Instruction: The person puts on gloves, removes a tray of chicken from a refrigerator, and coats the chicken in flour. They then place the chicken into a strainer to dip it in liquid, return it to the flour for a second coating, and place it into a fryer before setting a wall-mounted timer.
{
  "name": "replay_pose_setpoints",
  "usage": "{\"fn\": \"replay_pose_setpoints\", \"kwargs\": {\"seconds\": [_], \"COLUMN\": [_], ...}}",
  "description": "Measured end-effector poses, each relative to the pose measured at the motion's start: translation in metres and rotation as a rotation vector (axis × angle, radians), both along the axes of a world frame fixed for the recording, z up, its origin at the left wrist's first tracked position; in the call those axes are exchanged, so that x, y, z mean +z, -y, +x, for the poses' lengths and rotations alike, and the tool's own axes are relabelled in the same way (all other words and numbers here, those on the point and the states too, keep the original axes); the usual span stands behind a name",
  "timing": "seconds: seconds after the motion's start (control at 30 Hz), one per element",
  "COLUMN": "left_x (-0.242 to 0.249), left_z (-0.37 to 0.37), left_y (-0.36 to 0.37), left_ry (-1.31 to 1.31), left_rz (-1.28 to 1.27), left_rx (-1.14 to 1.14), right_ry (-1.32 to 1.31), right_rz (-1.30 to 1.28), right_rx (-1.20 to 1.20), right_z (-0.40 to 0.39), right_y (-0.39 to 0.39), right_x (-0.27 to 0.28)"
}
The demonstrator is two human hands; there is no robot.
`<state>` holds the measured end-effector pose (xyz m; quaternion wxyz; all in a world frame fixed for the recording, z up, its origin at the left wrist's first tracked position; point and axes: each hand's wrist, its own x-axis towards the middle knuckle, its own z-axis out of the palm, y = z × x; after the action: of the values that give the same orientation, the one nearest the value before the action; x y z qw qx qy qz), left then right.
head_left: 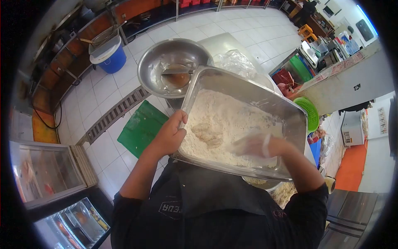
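Observation:
My left hand (171, 133) grips the left rim of a deep rectangular metal pan (294, 118), its thumb over the edge. White flour (224, 103) covers much of the pan's floor. A clumpy, flour-coated piece (208, 135) lies in it on the left; I cannot make out its kind. My right hand (253, 145), in a clear plastic glove, is inside the pan low over the flour, to the right of that piece. Motion smears its fingers. Behind the pan's left corner stands a round steel bowl (149, 66) with some brownish liquid and a dark-handled utensil (177, 71).
Clear plastic wrap (236, 62) lies on a metal table (219, 42) behind the pan. A green board (140, 128), a floor drain grate (118, 112) and a blue bucket (112, 62) are to the left. A green basket (307, 113) stands at right. A person (306, 12) is far off.

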<state>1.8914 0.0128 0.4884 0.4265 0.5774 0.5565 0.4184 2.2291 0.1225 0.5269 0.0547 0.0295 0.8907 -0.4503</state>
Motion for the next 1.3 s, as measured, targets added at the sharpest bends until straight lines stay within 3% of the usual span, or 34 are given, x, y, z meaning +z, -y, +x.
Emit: {"fn": "replay_pose_setpoints", "kwargs": {"seconds": [0.07, 0.13, 0.23, 0.37, 0.53, 0.63, 0.73, 0.83, 0.9, 1.0, 1.07, 1.13, 1.23, 1.3], "left_x": [-0.008, -0.004, -0.008, -0.007, -0.004, -0.011, -0.009, -0.012, -0.014, -0.012, -0.010, -0.009, -0.009, -0.013], "left_z": [0.000, 0.004, 0.004, 0.005, 0.003, 0.002, -0.001, -0.001, -0.001, -0.001, 0.000, 0.000, -0.001, -0.002], "left_y": [0.000, 0.002, 0.003, 0.007, 0.009, 0.009, 0.011, 0.011, 0.010, 0.008, 0.007, 0.006, 0.005, 0.006], "left_ry": [0.009, 0.031, 0.087, 0.122, 0.107, 0.099, 0.108, 0.129, 0.124, 0.098, 0.103, 0.090, 0.077, 0.088], "left_rz": [0.031, 0.038, 0.032, -0.042, 0.044, 0.077, 0.018, 0.037, 0.073, 0.086, 0.086, 0.091, 0.064, 0.053], "left_rx": [0.007, 0.023, 0.042, 0.022, 0.013, 0.007, 0.016, 0.021, 0.017, 0.002, -0.004, -0.011, 0.003, 0.013], "right_ry": [0.036, 0.337, 0.527, 0.513, 0.636, 0.187, 0.418, 0.324, 0.194, 0.064, 0.085, 0.188, 0.312, 0.231], "right_rz": [0.168, 0.179, 0.326, 0.225, 0.207, 0.001, 0.197, 0.457, 0.265, 0.336, 0.155, -0.395, 0.279, 0.350], "right_rx": [0.129, 0.221, 0.065, -0.150, -0.180, -0.415, -0.378, -0.318, -0.386, -0.391, -0.560, -0.888, -0.368, -0.243], "right_z": [-0.032, -0.077, -0.116, -0.148, -0.179, -0.150, -0.145, -0.130, -0.116, -0.105, -0.104, -0.103, -0.105, -0.117], "right_y": [0.020, 0.037, 0.057, 0.066, 0.067, 0.068, 0.052, 0.034, 0.018, -0.023, -0.041, -0.052, -0.023, -0.014], "right_x": [-0.030, -0.027, -0.060, -0.043, -0.050, -0.082, -0.044, -0.009, -0.018, -0.044, -0.066, -0.088, -0.105, -0.101]}}
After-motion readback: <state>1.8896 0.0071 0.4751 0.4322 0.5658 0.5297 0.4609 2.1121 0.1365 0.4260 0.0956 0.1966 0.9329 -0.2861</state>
